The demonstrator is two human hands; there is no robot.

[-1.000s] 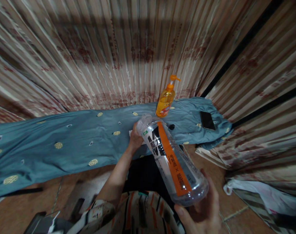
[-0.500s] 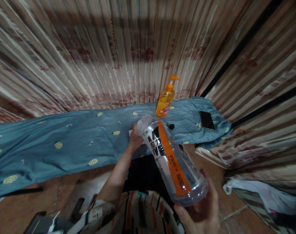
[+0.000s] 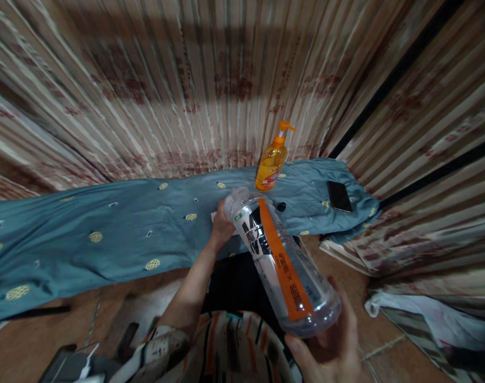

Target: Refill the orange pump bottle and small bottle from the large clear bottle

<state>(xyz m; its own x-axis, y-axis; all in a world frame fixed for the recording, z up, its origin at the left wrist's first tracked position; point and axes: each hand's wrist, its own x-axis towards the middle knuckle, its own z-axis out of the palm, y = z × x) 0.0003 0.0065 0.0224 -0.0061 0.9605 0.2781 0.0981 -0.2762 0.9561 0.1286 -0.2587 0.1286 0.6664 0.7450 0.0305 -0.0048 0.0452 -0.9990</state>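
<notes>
Starting at the far left, there's a long blue cloth (image 3: 107, 234) with little gold dots, spread over a low surface and running from 9 o'clock across to about 2 o'clock. A striped curtain (image 3: 147, 90) hangs behind it.

Next over, the left arm comes up out of a patterned sleeve (image 3: 166, 340). The left hand (image 3: 222, 227) rests at the near edge of the cloth, right up against the neck of the bottle. The fingers are tucked behind the neck, so I honestly can't tell if they're curled, flat or pinching anything.

The clear plastic bottle (image 3: 280, 263) has a black label with an orange stripe. It's held in the air just right of centre, tilted, with the open mouth pointing to 11 o'clock and the base down at 5 o'clock. It looks empty.

At 1 o'clock from the bottle's mouth an orange pump dispenser (image 3: 271, 164) stands upright on the cloth, near the curtain. A small black cap (image 3: 281, 207) lies on the cloth just beside the bottle's shoulder, at its 3 o'clock.

The right hand (image 3: 332, 348) is down at 5 o'clock, cupped under the bottle's base with thumb and fingers wrapped up around it, so that hand has it gripped.

Further right, a dark phone (image 3: 340, 197) lies flat on the cloth at 2 o'clock, well apart from the bottle. Something white and crumpled, maybe a bag (image 3: 421, 319), is on the floor at 4 o'clock.
</notes>
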